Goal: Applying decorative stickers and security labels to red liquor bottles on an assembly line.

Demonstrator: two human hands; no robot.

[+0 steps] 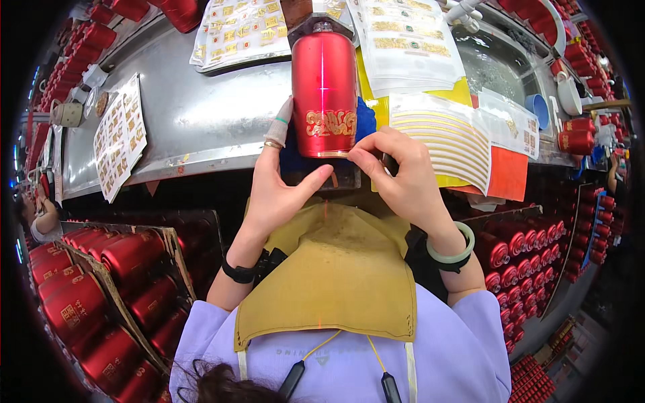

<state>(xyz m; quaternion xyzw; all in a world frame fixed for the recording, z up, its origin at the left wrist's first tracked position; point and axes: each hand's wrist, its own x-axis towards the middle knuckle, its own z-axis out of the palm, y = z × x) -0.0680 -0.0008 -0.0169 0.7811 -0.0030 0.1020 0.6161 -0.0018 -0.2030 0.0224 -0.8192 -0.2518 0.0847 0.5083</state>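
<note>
A red metallic bottle (324, 80) lies in front of me with its neck pointing away. A raised gold ornament (330, 123) sits on its side near the base. Along the base edge runs a thin gold strip (329, 154). My right hand (408, 176) pinches the right end of that strip between thumb and forefinger. My left hand (279, 189) is open, its forefinger stretched along the bottle's left side and its thumb apart, below the base. That forefinger wears a pale cover. Blue cloth (366, 117) shows beneath and beside the bottle.
Right of the bottle lies a sheet of curved gold strips (440, 138) over yellow and orange sheets (508, 176). Decal sheets (242, 30) lie at the back left, another (119, 138) at the table's left. Crates of red bottles (114, 295) flank me. A person (46, 218) is at far left.
</note>
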